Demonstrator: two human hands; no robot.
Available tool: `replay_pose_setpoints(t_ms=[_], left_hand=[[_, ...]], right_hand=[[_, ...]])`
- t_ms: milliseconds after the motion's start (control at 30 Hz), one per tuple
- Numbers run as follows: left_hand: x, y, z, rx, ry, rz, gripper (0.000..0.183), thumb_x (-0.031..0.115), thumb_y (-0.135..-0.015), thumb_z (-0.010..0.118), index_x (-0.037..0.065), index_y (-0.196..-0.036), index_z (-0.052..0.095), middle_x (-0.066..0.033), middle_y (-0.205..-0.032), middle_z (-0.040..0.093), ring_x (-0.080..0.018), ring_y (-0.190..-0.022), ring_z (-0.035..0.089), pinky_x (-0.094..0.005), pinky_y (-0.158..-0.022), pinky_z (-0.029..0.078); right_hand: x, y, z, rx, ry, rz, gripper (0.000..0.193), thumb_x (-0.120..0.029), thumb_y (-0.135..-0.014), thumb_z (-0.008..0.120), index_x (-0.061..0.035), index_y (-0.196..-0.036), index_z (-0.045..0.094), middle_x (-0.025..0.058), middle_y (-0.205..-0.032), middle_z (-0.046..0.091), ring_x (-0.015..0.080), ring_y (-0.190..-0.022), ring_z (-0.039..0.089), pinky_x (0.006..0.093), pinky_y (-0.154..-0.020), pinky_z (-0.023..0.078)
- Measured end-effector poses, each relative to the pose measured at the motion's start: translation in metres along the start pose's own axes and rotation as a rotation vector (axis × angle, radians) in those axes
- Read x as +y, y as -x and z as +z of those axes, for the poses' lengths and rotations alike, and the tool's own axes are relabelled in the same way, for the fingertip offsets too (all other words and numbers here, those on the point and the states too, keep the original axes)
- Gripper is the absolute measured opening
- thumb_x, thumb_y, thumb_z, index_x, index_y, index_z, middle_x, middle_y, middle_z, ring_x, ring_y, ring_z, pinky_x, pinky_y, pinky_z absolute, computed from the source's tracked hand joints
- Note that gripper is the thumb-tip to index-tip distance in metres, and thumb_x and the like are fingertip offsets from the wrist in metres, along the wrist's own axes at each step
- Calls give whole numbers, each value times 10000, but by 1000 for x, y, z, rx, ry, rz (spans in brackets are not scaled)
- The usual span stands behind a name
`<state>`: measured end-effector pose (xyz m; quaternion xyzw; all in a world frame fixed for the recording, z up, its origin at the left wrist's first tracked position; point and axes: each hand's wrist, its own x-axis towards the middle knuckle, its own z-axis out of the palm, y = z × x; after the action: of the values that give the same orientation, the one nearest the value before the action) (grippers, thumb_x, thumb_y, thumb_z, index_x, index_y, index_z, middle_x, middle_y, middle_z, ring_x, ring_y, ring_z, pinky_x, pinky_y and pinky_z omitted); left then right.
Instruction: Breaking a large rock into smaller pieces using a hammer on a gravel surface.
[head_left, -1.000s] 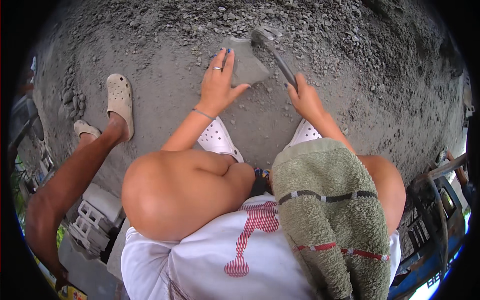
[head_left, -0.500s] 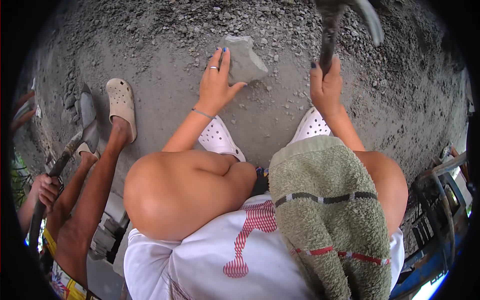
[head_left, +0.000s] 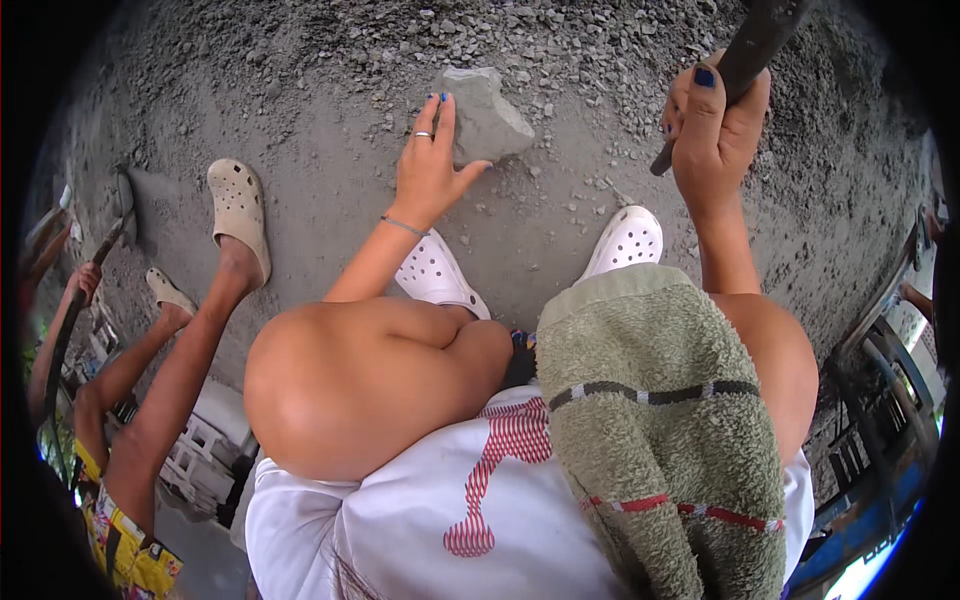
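Note:
A grey, angular stone [head_left: 485,118] lies on the dusty ground in front of me. My left hand [head_left: 432,165] is at its left edge, fingers stretched out and thumb apart. The fingertips seem to touch the stone, but they are not wrapped round it. Up at the right, my right hand [head_left: 715,135] is closed round the dark handle of a hammer [head_left: 765,45]. The handle's lower end sticks out below the fist, and the hammer's head is beyond the top of the picture.
Crushed gravel [head_left: 500,35] spreads along the far side. My white clogs [head_left: 625,240] flank the ground before the stone, and a green towel [head_left: 650,350] covers my right thigh. At left, another person's hand [head_left: 88,280] grips a shovel [head_left: 125,195]; their beige clog [head_left: 238,195] stands nearby.
My right hand has moved up and to the right, carrying the hammer's head out of view. My left hand and the stone stay nearly still. The other person's shovel has shifted left.

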<state>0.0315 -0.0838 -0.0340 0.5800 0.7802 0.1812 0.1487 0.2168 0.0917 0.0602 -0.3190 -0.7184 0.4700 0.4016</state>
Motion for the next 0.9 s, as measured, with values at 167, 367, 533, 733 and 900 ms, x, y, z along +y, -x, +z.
replay_pose_setpoints(t_ms=[167, 367, 533, 733, 900], left_hand=[[17, -15, 6, -13, 41, 57, 846, 316, -613, 705, 34, -1271, 253, -220, -1251, 305, -373, -1111, 370, -393, -854, 386], [17, -17, 0, -33, 76, 27, 849, 310, -605, 708, 40, -1271, 256, -213, -1254, 301, -364, -1106, 379, -384, -848, 395], [0, -6, 3, -12, 15, 11, 837, 325, -612, 701, 39, -1268, 265, -193, -1261, 300, -352, -1101, 388, -376, -839, 403], [22, -23, 7, -14, 77, 91, 830, 327, -615, 698, 38, -1266, 271, -190, -1264, 298, -355, -1098, 391, -381, -839, 402], [2, -17, 8, 9, 10, 61, 835, 313, -611, 704, 38, -1268, 268, -198, -1264, 296, -363, -1091, 395, -389, -837, 401]], right_hand=[[62, 80, 3, -541, 585, 517, 262, -187, -804, 495, -46, -1000, 392, 220, -605, 524, 390, -588, 544, 419, -533, 415], [20, 55, -11, -422, 454, 476, 215, -203, -810, 503, -37, -939, 458, 133, -579, 520, 241, -501, 524, 349, -470, 388], [-15, -6, -12, -172, 170, 161, 153, -177, -843, 464, -40, -902, 430, 0, -569, 447, 67, -459, 397, 234, -417, 317], [30, 49, -12, -82, 401, 289, 196, -150, -797, 496, -32, -905, 383, 169, -580, 518, 338, -513, 534, 374, -466, 404], [79, 71, 9, -520, 393, 491, 232, -212, -806, 484, -28, -922, 405, 190, -588, 533, 374, -570, 546, 399, -500, 404]])
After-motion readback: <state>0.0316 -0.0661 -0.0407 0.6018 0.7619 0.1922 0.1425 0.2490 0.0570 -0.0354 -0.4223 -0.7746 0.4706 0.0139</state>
